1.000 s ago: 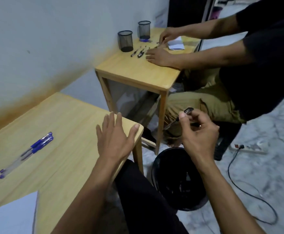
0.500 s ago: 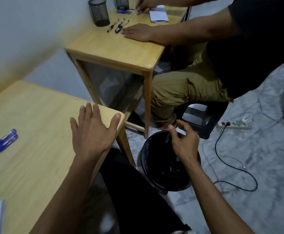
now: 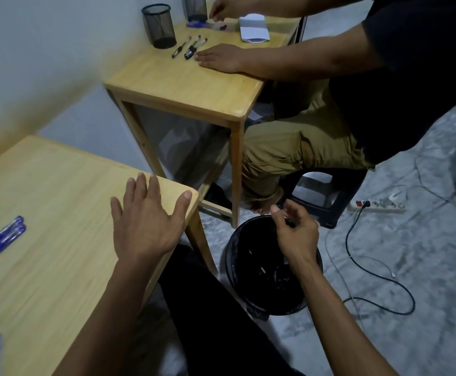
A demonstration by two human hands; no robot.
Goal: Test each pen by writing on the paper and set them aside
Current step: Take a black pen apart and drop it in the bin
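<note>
My right hand [image 3: 294, 234] had dropped over the black bin [image 3: 237, 267], fingers loosely spread, the pen it pinched 1 second before gone. My left hand [image 3: 145, 226] stayed flat; 2 blue pens [image 3: 2, 238] lay left, untested.

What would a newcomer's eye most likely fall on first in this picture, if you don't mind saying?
Probably the right hand, fingers loosely spread over the black bin on the floor, with no pen visible in it. Next, the left hand lying flat on the near table's corner, with blue pens at its left edge. Beyond, another person's hand rests beside dark pens on the far table.
</note>
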